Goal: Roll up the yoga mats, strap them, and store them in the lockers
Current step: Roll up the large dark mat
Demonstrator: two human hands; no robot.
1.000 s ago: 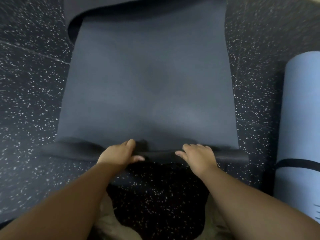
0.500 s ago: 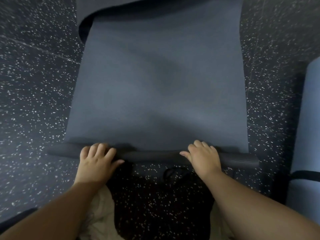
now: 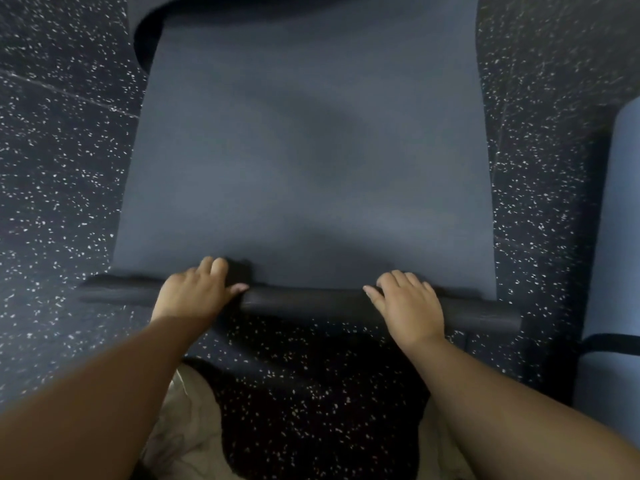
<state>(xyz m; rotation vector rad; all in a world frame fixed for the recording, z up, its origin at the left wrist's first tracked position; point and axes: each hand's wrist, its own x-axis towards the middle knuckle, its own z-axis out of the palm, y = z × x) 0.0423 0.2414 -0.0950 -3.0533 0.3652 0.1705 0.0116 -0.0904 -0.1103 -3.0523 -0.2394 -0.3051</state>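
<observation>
Dark mat (image 3: 311,150) flat on floor (image 3: 62,168), thin roll (image 3: 304,301) started at near edge. Left hand (image 3: 194,294) and right hand (image 3: 410,306) both curled over the roll, fingers gripping. Roll runs past mat's edges; keep pressure even, ends square, else it'll cone.

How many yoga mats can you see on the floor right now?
2. A dark mat lies mostly flat in the middle, its near end rolled under both hands. A light blue mat, rolled and strapped, lies at the right edge. Others may be out of view.
</observation>
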